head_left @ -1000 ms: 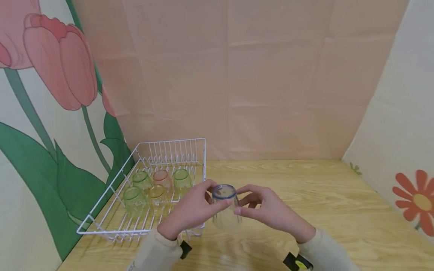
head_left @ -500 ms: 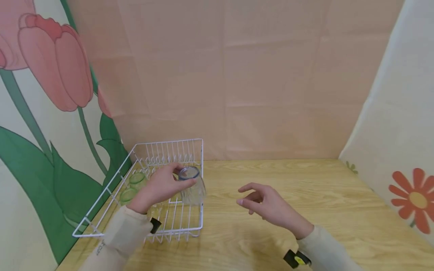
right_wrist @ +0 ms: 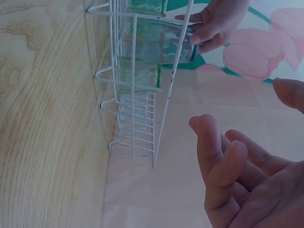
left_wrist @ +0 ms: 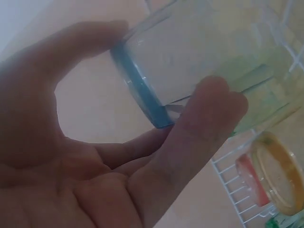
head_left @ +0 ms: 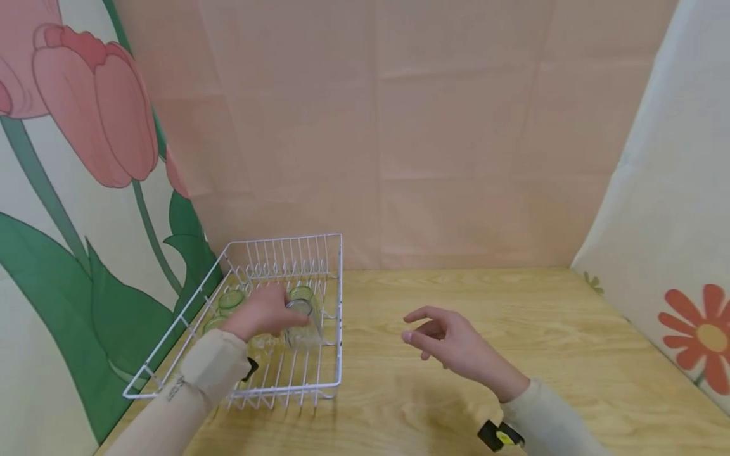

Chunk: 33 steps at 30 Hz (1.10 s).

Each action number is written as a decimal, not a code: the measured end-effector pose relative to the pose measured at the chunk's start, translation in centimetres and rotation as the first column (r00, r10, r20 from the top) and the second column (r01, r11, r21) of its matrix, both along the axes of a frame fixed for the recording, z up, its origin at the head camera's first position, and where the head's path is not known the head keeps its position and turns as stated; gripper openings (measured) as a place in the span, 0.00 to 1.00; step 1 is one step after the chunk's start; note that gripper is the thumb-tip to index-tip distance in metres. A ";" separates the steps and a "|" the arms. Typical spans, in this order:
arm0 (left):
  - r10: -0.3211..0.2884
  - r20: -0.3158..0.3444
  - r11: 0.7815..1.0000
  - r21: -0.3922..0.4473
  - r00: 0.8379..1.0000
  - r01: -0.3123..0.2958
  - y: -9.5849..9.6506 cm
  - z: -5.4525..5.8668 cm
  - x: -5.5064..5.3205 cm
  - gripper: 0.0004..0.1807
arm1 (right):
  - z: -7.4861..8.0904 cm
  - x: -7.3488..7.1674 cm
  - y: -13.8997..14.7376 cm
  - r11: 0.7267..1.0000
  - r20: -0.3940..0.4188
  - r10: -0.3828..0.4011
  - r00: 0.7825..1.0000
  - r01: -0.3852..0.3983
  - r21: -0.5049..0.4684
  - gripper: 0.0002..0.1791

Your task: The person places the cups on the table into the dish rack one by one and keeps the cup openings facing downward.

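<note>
My left hand (head_left: 263, 311) grips a clear glass with a blue-tinted base (head_left: 302, 334), turned upside down, inside the white wire dish rack (head_left: 341, 329). In the left wrist view, thumb and fingers pinch the glass around its blue base (left_wrist: 142, 92). Right behind it stands an upside-down green glass (head_left: 300, 292). Two more green glasses are left of the hand, the farther green one (head_left: 231, 300) showing best. An amber glass (left_wrist: 278, 173) and a pink glass (left_wrist: 251, 183) show in the left wrist view. My right hand (head_left: 453, 345) hovers over the table, fingers loosely bent, holding nothing.
The rack stands on the left of a wood-grain table (head_left: 456, 291), with its raised wire rim around the glasses. A plain pinkish backdrop (head_left: 456, 158) hangs behind, and a tulip-printed panel (head_left: 97, 126) flanks the rack on the left.
The left hand has carried the blue-based glass leftward from between both hands into the rack, then farther in and left. The right hand let go of it and stayed over the table.
</note>
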<state>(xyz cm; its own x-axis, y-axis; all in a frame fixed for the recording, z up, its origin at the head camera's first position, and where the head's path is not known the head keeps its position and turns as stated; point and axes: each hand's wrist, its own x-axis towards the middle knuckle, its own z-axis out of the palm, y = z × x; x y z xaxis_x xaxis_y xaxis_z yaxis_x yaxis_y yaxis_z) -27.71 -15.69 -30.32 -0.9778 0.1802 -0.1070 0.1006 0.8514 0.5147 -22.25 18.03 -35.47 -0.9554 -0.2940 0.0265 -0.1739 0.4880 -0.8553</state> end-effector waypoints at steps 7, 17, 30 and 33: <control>0.020 0.018 0.990 -0.139 1.000 -0.017 0.3 -1.2 -1.1 0.30 | -0.2 -0.2 -0.1 1.000 -0.015 0.003 1.000 -0.003 0.008 0.25; -0.005 -0.030 0.944 -0.330 1.000 -0.005 0.3 -2.6 -1.5 0.28 | -0.4 -0.1 -0.2 0.999 -0.022 0.051 0.998 -0.051 -0.012 0.24; 0.047 -0.004 0.994 0.098 0.999 -0.046 -0.7 -1.6 0.3 0.21 | -1.0 -0.1 0.5 0.999 -0.009 0.033 0.999 -0.033 0.006 0.24; -0.010 -0.109 0.991 0.129 0.994 0.024 -1.4 -1.2 0.8 0.21 | -1.3 -0.1 0.7 0.998 -0.067 0.005 0.998 -0.001 0.061 0.24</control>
<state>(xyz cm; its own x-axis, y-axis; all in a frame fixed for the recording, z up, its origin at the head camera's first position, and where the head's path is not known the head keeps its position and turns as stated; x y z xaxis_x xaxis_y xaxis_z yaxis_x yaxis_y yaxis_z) -26.87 -17.11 -31.56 -0.9790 0.2024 0.0241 0.1753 0.7759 0.6060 -22.36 18.73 -36.80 -0.9511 -0.3002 0.0728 -0.2319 0.5381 -0.8103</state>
